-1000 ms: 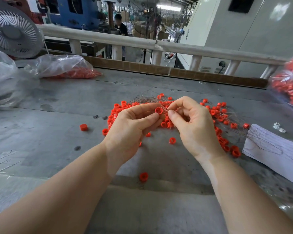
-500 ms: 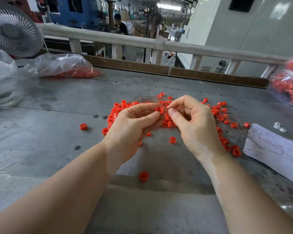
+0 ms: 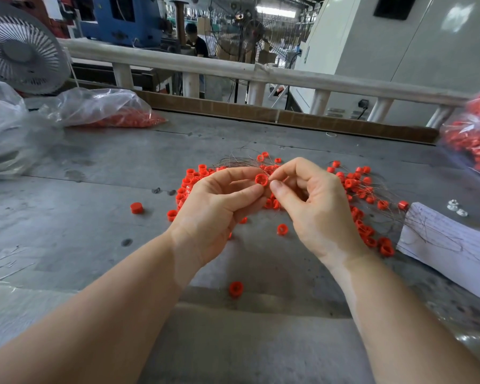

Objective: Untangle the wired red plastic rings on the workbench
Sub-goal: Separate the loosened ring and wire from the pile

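Since earlier frame: right hand (image 3: 320, 209) shifted slightly, pinching wire.
Left hand (image 3: 216, 209) grips one ring (image 3: 261, 179); I judge the pile (image 3: 358, 189) mid-worktop (image 3: 94, 217) mostly tangled.

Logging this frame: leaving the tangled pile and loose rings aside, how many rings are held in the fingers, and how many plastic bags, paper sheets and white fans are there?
Red ring held in the left hand's fingers: 1
Plastic bags: 3 (empty clear bag, left bag of red pieces, right bag of red pieces)
Paper sheet: 1
White fan: 1
Total: 6
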`<state>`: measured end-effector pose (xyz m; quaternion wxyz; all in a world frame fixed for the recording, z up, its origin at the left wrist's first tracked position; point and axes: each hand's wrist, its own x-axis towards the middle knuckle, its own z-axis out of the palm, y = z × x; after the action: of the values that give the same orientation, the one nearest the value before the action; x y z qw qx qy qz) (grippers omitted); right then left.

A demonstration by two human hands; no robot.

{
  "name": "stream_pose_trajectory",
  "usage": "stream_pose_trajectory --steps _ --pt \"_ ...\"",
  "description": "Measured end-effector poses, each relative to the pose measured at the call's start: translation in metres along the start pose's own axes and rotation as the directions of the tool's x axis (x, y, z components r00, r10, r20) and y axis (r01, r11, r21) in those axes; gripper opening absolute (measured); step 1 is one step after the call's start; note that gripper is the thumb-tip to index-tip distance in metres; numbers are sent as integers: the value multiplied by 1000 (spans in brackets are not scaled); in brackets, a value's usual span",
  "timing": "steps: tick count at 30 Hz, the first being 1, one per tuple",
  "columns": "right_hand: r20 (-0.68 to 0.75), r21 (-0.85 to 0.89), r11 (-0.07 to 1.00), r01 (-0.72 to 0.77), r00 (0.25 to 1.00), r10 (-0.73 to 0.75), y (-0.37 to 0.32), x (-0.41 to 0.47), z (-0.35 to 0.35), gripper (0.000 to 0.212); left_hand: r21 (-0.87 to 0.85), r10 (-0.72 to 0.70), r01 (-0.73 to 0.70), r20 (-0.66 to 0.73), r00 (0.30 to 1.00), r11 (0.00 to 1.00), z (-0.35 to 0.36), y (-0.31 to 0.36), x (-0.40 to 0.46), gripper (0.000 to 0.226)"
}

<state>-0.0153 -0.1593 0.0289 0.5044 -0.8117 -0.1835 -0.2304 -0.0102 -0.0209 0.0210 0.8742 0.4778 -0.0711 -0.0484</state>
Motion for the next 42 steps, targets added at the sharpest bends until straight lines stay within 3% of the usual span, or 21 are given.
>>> stream_pose_trajectory --steps 11,15,20,42 --pt "4 -33 999 -31 1000 31 0 0 -1 17 64 36 -35 -6 999 997 1 1 -2 28" --pt "-10 -33 998 -48 999 48 -1 0 -1 17 44 -12 12 -3 1000 999 1 3 -2 19" --pt "-10 -41 998 -56 998 56 -2 0 -1 22 0 -54 54 -24 998 999 2 6 -1 31" --pt "14 -43 998 -52 999 52 -1 0 -1 19 -33 -81 80 -36 996 996 0 5 -1 15"
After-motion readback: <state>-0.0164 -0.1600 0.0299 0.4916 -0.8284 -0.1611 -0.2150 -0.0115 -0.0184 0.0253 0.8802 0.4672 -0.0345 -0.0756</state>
